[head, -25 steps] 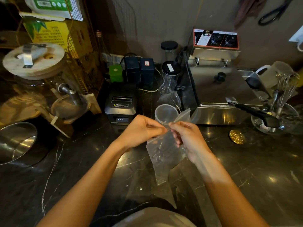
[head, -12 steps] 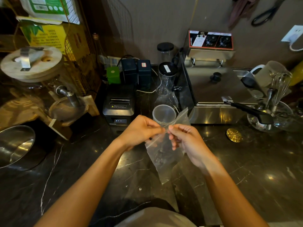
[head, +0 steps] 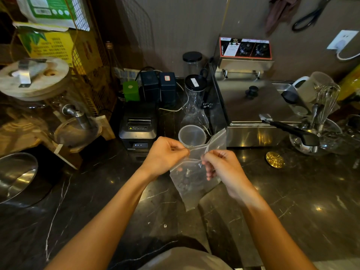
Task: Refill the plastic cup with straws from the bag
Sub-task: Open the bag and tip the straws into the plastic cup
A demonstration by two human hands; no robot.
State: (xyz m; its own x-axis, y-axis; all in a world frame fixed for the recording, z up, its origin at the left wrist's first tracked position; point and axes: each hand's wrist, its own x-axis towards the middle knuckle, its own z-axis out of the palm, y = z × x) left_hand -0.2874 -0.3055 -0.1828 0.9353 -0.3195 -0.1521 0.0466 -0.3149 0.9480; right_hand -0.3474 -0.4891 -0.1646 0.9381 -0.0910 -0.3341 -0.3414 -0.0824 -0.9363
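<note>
A clear plastic bag (head: 190,180) hangs above the dark marble counter, held at its top edge by both hands. My left hand (head: 165,154) pinches the left side of the opening and my right hand (head: 222,166) pinches the right side. The two sides of the mouth are drawn a little apart. Through the film I cannot make out any straws. Just behind the bag stands an open clear plastic cup (head: 191,135), upright, with nothing visible inside it.
A black receipt printer (head: 138,125) sits left of the cup, a glass carafe (head: 194,106) behind it, a steel fryer (head: 255,112) to the right. A glass bowl of utensils (head: 315,137), a gold disc (head: 274,159) and a steel bowl (head: 15,176) lie farther out.
My hands have drawn slightly apart, spreading the bag's mouth wider. The bag hangs in about the same place in front of the cup.
</note>
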